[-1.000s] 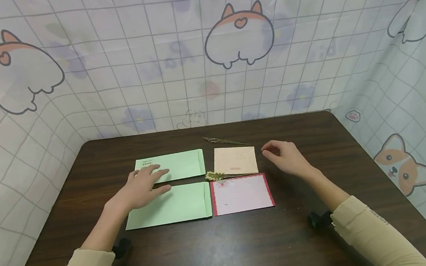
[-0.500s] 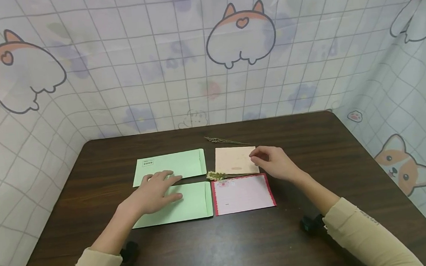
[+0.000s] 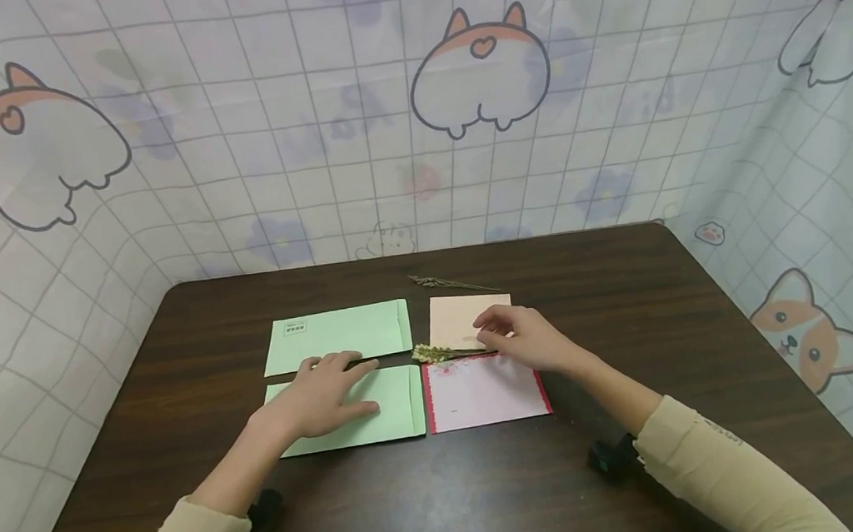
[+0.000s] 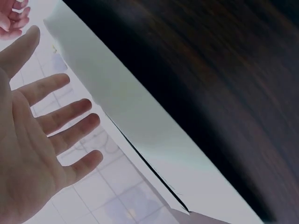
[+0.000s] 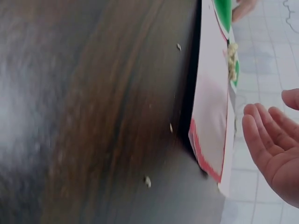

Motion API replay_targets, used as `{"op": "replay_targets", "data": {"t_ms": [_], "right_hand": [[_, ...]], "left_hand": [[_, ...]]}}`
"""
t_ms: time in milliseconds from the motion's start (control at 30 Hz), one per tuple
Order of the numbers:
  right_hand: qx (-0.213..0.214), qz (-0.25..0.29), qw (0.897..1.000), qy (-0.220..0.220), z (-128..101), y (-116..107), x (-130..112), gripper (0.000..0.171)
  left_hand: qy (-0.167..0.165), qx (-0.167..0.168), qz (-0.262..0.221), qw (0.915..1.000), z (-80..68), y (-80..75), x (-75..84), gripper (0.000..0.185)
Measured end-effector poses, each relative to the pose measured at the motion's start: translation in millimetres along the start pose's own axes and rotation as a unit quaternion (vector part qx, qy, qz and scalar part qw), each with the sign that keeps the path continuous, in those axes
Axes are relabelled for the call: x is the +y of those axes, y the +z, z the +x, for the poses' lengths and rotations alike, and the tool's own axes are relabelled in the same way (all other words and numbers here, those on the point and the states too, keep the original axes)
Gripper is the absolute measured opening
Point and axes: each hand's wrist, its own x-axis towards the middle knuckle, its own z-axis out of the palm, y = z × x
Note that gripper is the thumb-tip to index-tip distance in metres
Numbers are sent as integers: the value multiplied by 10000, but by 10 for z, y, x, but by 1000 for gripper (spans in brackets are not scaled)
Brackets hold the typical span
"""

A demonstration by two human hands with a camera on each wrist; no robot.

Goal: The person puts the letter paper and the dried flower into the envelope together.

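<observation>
My left hand (image 3: 324,395) is over the nearer green envelope (image 3: 397,423), its fingers spread and apart in the left wrist view. The farther green envelope (image 3: 349,330) lies behind it, with a small printed box at one corner. My right hand (image 3: 530,340) hovers where the peach card (image 3: 449,318) meets the red-bordered white card (image 3: 482,395). Its fingers bend slightly, and the right wrist view shows nothing between them and the thumb. A dried flower sprig (image 3: 429,353) lies between the two cards, its stem end running under the right hand in the head view.
A second, darker dried sprig (image 3: 439,282) lies behind the peach card. Everything rests on a dark wood table (image 3: 445,507), with small crumbs (image 5: 147,181) near the red-bordered card. A corgi-print sheet (image 3: 359,179) hangs around the back and sides.
My right hand has moved left from beside the peach card to above the sprig's stem. My left hand has shifted right and nearer, from across both envelopes to over the nearer one.
</observation>
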Motion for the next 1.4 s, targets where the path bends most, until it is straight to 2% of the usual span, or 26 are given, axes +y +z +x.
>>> {"op": "replay_targets", "data": {"t_ms": [233,567,733,1067,1400], "right_hand": [[-361,207,9991,-95,52,150,-56,26],[-855,820,9924,320,100,406,-172,22],[-1020,1007,9891,331,125,510,-239,22],[-1414,957,9853,84,191,677,-292,22],[-1703,1005,9801,158,207,720,-353,22]], "left_hand": [[-16,-145,-63,9999,28,17,49,77],[-58,-398,-131,9991,51,74,141,87],[-137,-518,-152,9984,70,80,160,94],[86,-651,-54,9978,32,59,166,113],[98,-619,-16,9980,38,70,134,109]]}}
